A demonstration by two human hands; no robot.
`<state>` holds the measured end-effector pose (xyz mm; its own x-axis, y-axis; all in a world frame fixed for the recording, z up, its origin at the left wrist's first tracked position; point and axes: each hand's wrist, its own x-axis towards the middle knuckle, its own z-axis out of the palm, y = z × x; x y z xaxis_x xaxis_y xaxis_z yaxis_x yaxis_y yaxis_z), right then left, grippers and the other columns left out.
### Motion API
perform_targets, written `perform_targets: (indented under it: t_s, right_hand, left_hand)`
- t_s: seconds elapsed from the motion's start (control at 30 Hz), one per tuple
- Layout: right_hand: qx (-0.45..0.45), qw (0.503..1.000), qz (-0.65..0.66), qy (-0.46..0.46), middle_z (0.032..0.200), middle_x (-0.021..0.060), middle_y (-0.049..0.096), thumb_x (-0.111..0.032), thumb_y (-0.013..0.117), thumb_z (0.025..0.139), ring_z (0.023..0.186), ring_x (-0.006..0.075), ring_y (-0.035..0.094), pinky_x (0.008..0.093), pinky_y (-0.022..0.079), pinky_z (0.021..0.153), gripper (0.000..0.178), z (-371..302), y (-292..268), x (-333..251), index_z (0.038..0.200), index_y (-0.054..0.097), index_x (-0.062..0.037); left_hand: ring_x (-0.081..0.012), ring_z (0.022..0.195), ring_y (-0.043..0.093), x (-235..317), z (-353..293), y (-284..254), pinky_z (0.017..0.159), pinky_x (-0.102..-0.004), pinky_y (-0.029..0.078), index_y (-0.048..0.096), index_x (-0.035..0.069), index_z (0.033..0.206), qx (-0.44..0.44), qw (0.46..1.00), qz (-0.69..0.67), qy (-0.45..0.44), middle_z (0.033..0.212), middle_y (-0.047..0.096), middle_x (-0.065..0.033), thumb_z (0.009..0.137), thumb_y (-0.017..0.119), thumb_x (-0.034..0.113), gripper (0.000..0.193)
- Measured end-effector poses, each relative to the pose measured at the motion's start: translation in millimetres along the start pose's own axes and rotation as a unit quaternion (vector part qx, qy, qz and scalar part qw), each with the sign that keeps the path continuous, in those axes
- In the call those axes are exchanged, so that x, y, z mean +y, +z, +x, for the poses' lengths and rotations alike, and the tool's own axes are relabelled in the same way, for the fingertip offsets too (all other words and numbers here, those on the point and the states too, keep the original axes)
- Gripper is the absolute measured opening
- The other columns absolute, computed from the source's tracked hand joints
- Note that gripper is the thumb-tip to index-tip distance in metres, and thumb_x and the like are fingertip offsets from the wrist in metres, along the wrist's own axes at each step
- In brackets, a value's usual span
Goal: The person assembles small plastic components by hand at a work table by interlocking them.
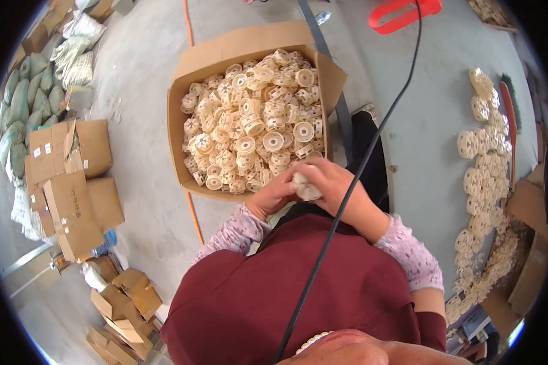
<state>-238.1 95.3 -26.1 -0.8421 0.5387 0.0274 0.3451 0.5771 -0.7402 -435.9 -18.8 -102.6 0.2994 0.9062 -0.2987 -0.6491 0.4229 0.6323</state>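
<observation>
Left hand (271, 193) and right hand (342, 187), both grasping one pale part (306, 187)! Eleven o'clock: one open carton (243, 44), heaped with cream wheels (251, 124) beyond counting.

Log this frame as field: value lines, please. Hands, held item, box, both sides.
left hand: fingers at the cream part
right hand: fingers around the same part
held item: cream part, fine detail hidden by fingers
box: open cardboard box, heaped with round cream parts, just beyond hands
right side: similar parts on grey-green surface
left side: cardboard boxes, filled sacks
foreground: black cable crossing view
</observation>
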Motion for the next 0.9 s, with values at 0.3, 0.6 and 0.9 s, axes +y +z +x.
perform_targets:
  t_s: [0.3, 0.6, 0.9]
  right_hand:
    - [0.209, 0.963, -0.080, -0.151, 0.128, 0.0158, 0.069, -0.013, 0.085, 0.081, 0.116, 0.0356, 0.069, 0.0450, 0.058, 0.097, 0.062, -24.8, -67.8, 16.5, 0.140, 0.066, -0.0084]
    - [0.362, 0.771, -0.380, 0.361, 0.167, 0.0145, 0.045, -0.070, 0.069, 0.092, 0.154, 0.0468, 0.036, 0.0660, 0.026, 0.124, 0.076, -133.2, -217.0, 159.3, 0.154, 0.060, -0.0269]
    - [0.264, 0.845, -0.323, 0.335, 0.170, 0.0109, 0.042, -0.068, 0.068, 0.092, 0.157, 0.0421, 0.035, 0.0663, 0.021, 0.126, 0.073, -132.8, -141.8, 78.4, 0.155, 0.058, -0.0321]
  left_hand:
    - [-0.0277, 0.126, 0.064, 30.5, -44.4, -202.3, 0.097, -0.0486, 0.057, 0.062, 0.005, 0.145, 0.438, 0.881, 0.166, 0.065, 0.142, 0.065, -0.0118, 0.102, 0.069, 0.032, 0.052]
    - [-0.0388, 0.130, 0.058, 93.4, -28.0, -320.3, 0.109, -0.0513, 0.049, 0.055, -0.001, 0.151, 0.686, 0.500, 0.503, -0.160, 0.149, 0.060, -0.0216, 0.087, 0.085, 0.056, 0.091]
    - [-0.0418, 0.130, 0.055, 13.8, 52.9, -75.9, 0.114, -0.0535, 0.042, 0.059, -0.002, 0.142, 0.330, 0.583, 0.673, 0.313, 0.138, 0.061, -0.0221, 0.099, 0.074, 0.046, 0.066]
